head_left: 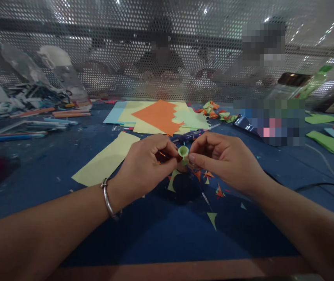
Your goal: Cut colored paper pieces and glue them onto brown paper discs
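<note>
Both my hands meet over the middle of the blue table (161,234). My left hand (146,164), with a silver bangle on the wrist, and my right hand (225,160) pinch a small rolled piece of light green paper (183,153) between fingertips. Both hands are closed on it. Small orange and green paper scraps (210,183) lie on the table just below the hands. A pale yellow sheet (107,160) lies to the left of my left hand.
A stack of orange, yellow, green and blue sheets (161,115) lies behind the hands, with a purple tool (190,135) beside it. Pens and pencils (47,121) lie far left. Folded paper pieces (216,111) and green sheets (331,142) sit right. A perforated screen (167,50) stands behind, people beyond it.
</note>
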Demonstrator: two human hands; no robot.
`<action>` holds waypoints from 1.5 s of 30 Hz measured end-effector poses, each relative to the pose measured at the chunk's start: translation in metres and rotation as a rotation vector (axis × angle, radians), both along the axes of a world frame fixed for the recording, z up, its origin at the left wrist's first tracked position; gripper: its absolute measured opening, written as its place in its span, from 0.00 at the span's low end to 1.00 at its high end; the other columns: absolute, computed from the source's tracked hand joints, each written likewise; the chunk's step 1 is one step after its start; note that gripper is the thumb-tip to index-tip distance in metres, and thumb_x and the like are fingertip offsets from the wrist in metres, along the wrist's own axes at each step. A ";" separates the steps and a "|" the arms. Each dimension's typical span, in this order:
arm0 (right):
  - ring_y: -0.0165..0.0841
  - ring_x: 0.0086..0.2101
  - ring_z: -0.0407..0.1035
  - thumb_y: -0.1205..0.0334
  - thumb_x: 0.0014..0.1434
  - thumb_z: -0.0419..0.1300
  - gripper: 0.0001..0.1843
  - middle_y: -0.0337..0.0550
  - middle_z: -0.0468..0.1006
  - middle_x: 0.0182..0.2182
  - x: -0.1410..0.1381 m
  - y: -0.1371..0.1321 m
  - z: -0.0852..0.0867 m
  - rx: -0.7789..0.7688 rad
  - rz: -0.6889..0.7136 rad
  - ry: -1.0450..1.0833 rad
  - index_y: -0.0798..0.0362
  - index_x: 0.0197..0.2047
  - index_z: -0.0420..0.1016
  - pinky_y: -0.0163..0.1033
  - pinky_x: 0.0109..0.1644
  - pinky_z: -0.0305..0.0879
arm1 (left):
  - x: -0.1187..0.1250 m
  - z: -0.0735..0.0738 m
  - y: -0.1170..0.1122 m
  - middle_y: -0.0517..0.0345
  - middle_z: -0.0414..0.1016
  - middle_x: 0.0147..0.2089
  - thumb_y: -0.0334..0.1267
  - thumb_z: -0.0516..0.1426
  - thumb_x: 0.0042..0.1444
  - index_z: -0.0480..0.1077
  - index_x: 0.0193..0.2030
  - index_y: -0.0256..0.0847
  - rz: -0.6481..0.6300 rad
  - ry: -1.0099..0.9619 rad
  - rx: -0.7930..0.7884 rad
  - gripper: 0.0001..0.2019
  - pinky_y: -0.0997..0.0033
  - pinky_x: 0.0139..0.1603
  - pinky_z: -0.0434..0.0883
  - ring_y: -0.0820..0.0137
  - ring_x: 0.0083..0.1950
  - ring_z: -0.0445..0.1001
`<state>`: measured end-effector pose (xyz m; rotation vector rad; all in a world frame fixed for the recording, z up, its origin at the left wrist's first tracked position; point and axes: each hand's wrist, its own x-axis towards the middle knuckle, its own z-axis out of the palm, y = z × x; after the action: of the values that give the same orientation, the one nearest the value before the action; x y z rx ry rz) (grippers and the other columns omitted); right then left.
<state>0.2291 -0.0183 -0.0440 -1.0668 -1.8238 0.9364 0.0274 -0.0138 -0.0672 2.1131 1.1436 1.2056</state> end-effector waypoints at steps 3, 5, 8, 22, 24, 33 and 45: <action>0.24 0.23 0.68 0.65 0.54 0.70 0.07 0.35 0.76 0.23 -0.001 0.000 0.000 0.031 -0.005 -0.013 0.54 0.30 0.75 0.31 0.26 0.63 | 0.000 0.000 -0.001 0.59 0.79 0.34 0.28 0.60 0.51 0.74 0.30 0.39 -0.002 -0.005 0.006 0.03 0.73 0.34 0.74 0.72 0.34 0.77; 0.24 0.22 0.67 0.67 0.55 0.68 0.05 0.34 0.76 0.22 -0.001 -0.001 -0.001 0.052 -0.006 -0.031 0.54 0.30 0.75 0.30 0.25 0.62 | -0.001 -0.001 -0.002 0.59 0.79 0.34 0.28 0.59 0.52 0.74 0.30 0.39 0.005 0.005 0.015 0.04 0.73 0.34 0.73 0.72 0.34 0.77; 0.24 0.22 0.67 0.67 0.55 0.67 0.04 0.35 0.77 0.23 -0.001 -0.001 -0.001 0.059 -0.002 -0.037 0.54 0.31 0.75 0.30 0.25 0.62 | 0.000 0.000 -0.003 0.60 0.79 0.34 0.27 0.59 0.52 0.75 0.30 0.39 0.023 0.032 0.025 0.05 0.73 0.34 0.72 0.72 0.35 0.76; 0.26 0.24 0.71 0.62 0.60 0.66 0.06 0.37 0.78 0.24 0.002 0.000 0.001 0.059 -0.039 -0.065 0.54 0.33 0.76 0.31 0.28 0.67 | -0.001 0.000 0.000 0.59 0.79 0.32 0.29 0.60 0.50 0.75 0.30 0.39 0.003 -0.060 -0.128 0.03 0.72 0.31 0.71 0.71 0.31 0.75; 0.27 0.26 0.72 0.61 0.62 0.64 0.06 0.37 0.78 0.25 0.005 0.001 0.000 0.070 -0.069 -0.065 0.54 0.34 0.76 0.31 0.30 0.68 | -0.001 -0.002 0.003 0.58 0.79 0.31 0.30 0.61 0.49 0.75 0.30 0.38 -0.018 -0.116 -0.220 0.01 0.72 0.31 0.71 0.71 0.30 0.75; 0.28 0.28 0.73 0.60 0.63 0.63 0.06 0.39 0.78 0.27 0.007 0.006 -0.004 0.050 -0.070 -0.072 0.54 0.36 0.76 0.33 0.33 0.70 | 0.000 -0.004 0.007 0.60 0.77 0.29 0.34 0.65 0.45 0.73 0.29 0.39 -0.016 -0.303 -0.367 0.06 0.72 0.31 0.69 0.73 0.30 0.72; 0.24 0.22 0.65 0.60 0.61 0.65 0.06 0.36 0.78 0.26 0.002 0.002 0.000 0.062 -0.008 -0.194 0.54 0.35 0.77 0.31 0.24 0.59 | 0.001 0.001 0.006 0.59 0.78 0.29 0.37 0.67 0.46 0.74 0.29 0.38 0.051 -0.327 -0.286 0.08 0.74 0.30 0.69 0.73 0.29 0.73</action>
<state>0.2311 -0.0158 -0.0442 -1.1591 -1.9912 0.7887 0.0281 -0.0074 -0.0661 1.6172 1.1455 1.2680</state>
